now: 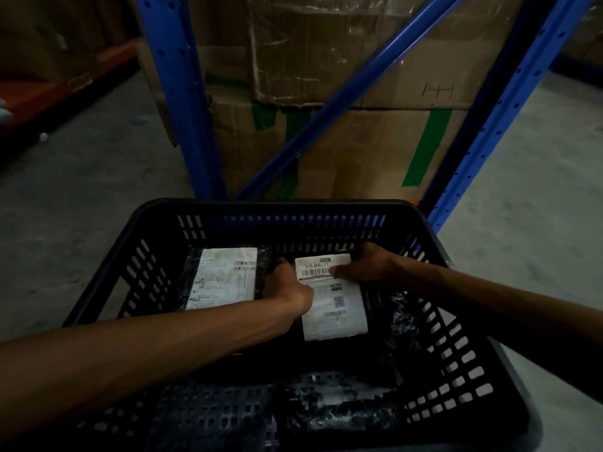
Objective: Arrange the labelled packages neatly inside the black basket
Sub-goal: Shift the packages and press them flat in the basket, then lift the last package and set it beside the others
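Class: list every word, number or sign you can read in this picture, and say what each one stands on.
"310-BAL17": right package label, above its barcode, between the left hand and right hand.
Its smaller print and QR code: too small.
Left package label: blurred.
Cardboard box: pen strokes, unreadable.

The white label (pixel 331 296) on the right-hand package reads "310-BAL17" above a barcode; other print is illegible

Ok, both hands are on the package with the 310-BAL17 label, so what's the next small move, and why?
Probably turn that package slightly, square to the labelled package beside it, then let go. The left hand and right hand hold its far end, and its label looks a little skewed against the black basket walls.
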Demonstrator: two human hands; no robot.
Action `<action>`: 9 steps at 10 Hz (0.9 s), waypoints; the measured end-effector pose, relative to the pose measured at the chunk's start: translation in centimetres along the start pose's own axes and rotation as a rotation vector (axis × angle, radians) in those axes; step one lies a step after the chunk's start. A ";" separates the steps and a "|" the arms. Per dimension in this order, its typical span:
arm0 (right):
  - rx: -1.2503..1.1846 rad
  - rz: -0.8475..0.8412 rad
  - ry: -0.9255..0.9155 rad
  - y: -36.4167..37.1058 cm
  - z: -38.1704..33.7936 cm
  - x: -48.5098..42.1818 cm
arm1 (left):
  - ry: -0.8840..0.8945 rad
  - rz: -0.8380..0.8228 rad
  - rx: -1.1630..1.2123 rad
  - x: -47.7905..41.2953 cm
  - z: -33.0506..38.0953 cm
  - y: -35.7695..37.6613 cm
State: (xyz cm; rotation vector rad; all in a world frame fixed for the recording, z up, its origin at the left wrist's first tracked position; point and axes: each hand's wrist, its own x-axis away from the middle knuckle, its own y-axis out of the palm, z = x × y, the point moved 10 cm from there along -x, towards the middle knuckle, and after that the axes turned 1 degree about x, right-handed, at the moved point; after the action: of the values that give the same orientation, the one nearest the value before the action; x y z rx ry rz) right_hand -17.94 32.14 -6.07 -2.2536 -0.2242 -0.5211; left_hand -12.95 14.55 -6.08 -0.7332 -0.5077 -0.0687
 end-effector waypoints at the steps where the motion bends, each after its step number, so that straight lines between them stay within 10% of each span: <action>1: 0.173 0.020 -0.012 1.0 -0.1 -1.4 | -0.014 0.028 -0.024 -0.9 -0.9 1.0; 5: 0.312 0.078 0.036 3.0 1.1 -2.0 | 0.007 -0.012 -0.171 -4.8 -4.4 6.3; 9: 0.769 -0.254 -0.012 8.0 1.8 -1.1 | -0.026 -0.121 -0.236 -6.6 -6.4 7.9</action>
State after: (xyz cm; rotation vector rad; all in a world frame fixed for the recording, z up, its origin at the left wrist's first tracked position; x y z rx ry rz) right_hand -15.79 28.17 -12.99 -1.4848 -0.6097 -0.4501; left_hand -14.19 15.52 -18.05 -0.9347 -0.5749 -0.2357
